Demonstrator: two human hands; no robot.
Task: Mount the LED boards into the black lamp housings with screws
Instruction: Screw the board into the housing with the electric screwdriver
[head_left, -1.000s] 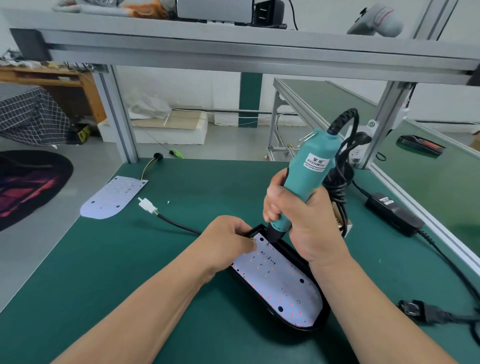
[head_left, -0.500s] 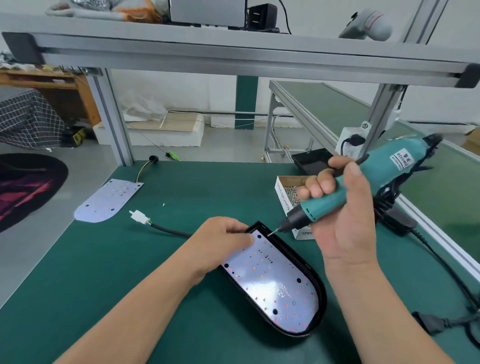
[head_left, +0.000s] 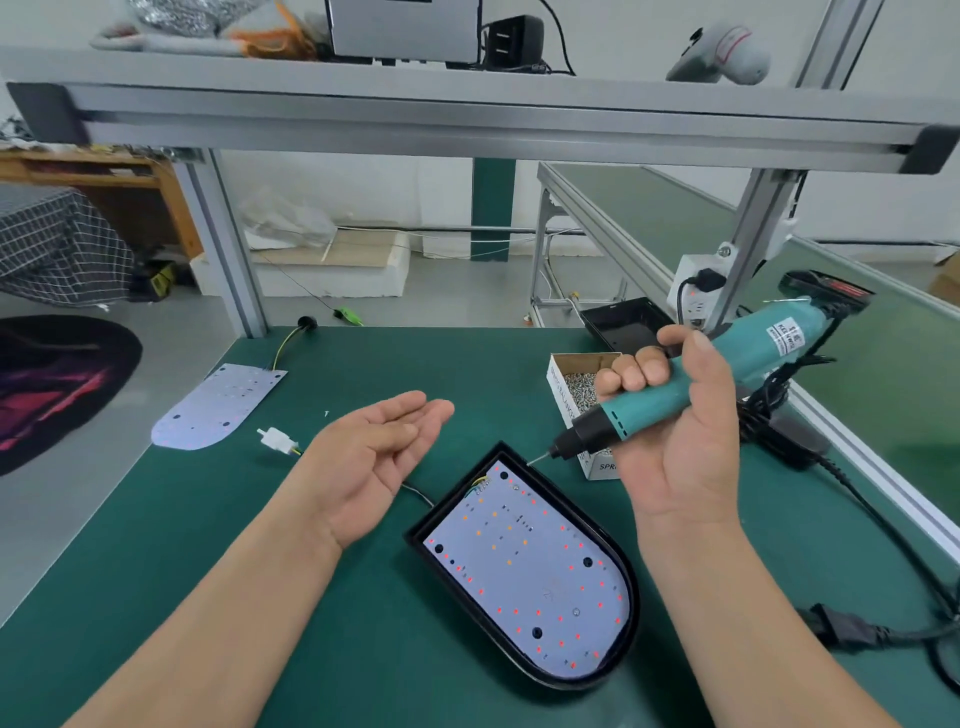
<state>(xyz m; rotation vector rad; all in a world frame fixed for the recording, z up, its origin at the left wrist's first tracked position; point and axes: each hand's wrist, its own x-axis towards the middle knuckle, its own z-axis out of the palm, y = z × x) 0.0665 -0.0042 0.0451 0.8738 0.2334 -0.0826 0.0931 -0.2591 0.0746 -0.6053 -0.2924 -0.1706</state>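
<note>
Gripping the electric screwdriver (head_left: 691, 384) in our right hand (head_left: 675, 431), left hand (head_left: 379, 457) open-fingered and empty, we are judging the LED board (head_left: 530, 577) fragile, best steadied by the rim of the stiff black lamp housing (head_left: 501, 453).

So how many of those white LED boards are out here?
2. One LED board sits in the black lamp housing at centre; a second board lies bare on the green mat, far left. More may be out of view.

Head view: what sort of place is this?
Most likely a small electronics assembly workshop. The green-matted workbench with its aluminium frame, the teal electric screwdriver in the right hand, and the LED board seated in a black lamp housing point to that.
</note>
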